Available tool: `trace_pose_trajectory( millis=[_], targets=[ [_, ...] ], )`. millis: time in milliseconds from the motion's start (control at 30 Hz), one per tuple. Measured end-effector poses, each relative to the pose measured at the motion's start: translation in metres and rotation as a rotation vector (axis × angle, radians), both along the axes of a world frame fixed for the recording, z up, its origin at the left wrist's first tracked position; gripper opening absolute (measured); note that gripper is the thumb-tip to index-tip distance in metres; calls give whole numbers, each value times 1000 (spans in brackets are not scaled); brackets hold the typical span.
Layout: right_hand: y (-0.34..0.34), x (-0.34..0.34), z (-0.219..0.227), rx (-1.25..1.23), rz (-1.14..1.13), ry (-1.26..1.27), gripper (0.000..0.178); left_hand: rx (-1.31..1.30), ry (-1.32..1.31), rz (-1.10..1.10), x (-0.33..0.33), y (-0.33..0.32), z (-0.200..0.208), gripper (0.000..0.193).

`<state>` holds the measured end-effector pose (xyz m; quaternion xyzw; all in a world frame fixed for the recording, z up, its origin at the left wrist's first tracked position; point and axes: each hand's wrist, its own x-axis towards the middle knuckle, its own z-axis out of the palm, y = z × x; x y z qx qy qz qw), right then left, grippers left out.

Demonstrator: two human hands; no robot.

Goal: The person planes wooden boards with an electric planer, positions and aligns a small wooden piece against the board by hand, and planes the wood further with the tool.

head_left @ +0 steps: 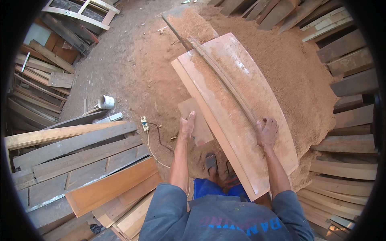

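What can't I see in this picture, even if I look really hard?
All in the head view:
Some left hand fingers: hidden behind the small board it holds.
Whether the right hand grips the wooden strip: the hand covers its near end.
Underneath the big wooden slab: its top hides most of that.
The rest of the pale wooden frame: cut off by the picture's edge.
Inside the white bucket: too small.
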<state>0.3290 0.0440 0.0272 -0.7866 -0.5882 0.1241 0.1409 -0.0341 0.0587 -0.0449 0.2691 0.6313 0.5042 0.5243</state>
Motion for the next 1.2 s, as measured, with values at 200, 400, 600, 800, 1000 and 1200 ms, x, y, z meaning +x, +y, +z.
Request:
trace_pose_trajectory(
  millis=[200,400,600,800,1000,1200],
  targets=[
    [-2,5,-8,-14,-5,8,47,-78,21,-122,-13,-49,2,53],
    [-3,8,-6,-18,11,8,49,44,-28,119,-28,35,3,66],
    [1,-1,-5,-36,24,12,51,19,132,42,-99,147,3,71],
    [1,2,6,-143,-27,-24,50,44,-44,111,-83,171,4,64],
    [4,-3,1,-129,-14,-50,49,130,-34,65,-86,150,-9,64],
    [-2,-1,-4,-57,20,-62,49,244,25,52,-65,120,-6,62]
  ],
)
